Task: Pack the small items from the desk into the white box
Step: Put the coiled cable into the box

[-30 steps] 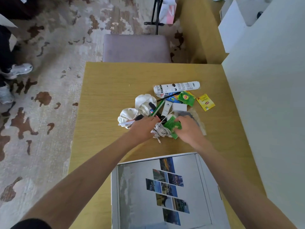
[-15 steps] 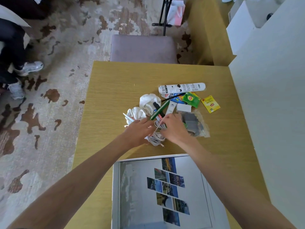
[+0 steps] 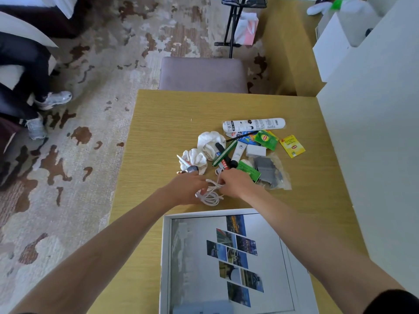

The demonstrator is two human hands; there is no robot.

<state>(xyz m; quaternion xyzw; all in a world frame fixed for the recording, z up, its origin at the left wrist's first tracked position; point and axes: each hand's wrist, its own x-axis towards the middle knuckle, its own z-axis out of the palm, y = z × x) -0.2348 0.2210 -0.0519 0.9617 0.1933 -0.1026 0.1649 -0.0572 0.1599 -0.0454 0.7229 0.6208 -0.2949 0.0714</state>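
- Head view: our left hand (image 3: pixel 186 189) and right hand (image 3: pixel 235 183) meet at the near middle of the bench (image 3: pixel 158 132), both closed on the tangled white cable (image 3: pixel 209 193); fingers pinch its loops, part of the coil hangs touching the bench.
- White box (image 3: pixel 166 257) sits at 6 o'clock from the cable, near edge of the bench, printed photo tiles showing inside; we can't tell if any item is in it.
- Remaining pile lies at 12 to 2 o'clock from our hands: white cloth balls (image 3: pixel 204 148), green pen (image 3: pixel 224 152), white tube (image 3: pixel 254 124), green sachet (image 3: pixel 265 139), yellow sachet (image 3: pixel 292 146), small white block (image 3: pixel 255 151), grey item in clear bag (image 3: pixel 269 171).
- Green packet (image 3: pixel 249 171) lies just beside our right hand.
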